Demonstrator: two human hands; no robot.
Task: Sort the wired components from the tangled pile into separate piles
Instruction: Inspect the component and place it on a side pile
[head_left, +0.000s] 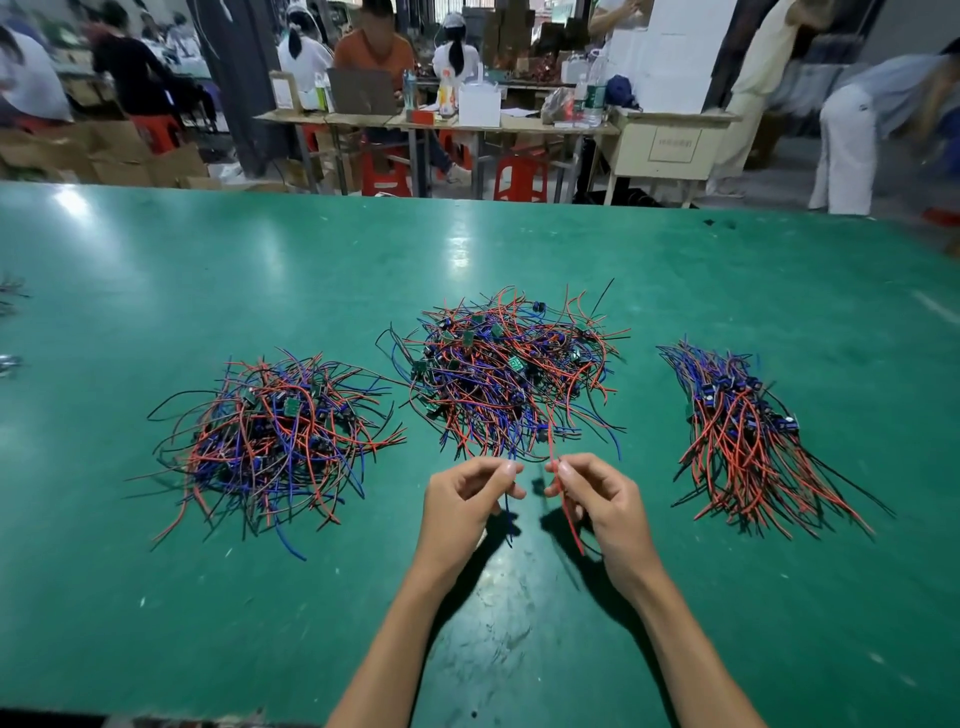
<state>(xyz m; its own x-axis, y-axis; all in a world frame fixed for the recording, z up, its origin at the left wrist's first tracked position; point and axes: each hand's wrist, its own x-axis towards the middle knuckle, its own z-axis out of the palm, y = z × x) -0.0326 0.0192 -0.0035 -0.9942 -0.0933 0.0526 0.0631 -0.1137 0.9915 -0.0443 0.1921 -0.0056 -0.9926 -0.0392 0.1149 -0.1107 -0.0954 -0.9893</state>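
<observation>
Left hand (464, 496) pinches a blue wire (508, 512), right hand (597, 499) pinches a red wire (570, 519), both raised just in front of the tangled pile (511, 371); left of that pile lies a looser pile (275, 441), right of it a combed bundle (748, 436), all on the green table (208, 270)

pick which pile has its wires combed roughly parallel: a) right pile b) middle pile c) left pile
a: the right pile has wires lying side by side in one direction, while the left pile and middle pile are tangled.
</observation>
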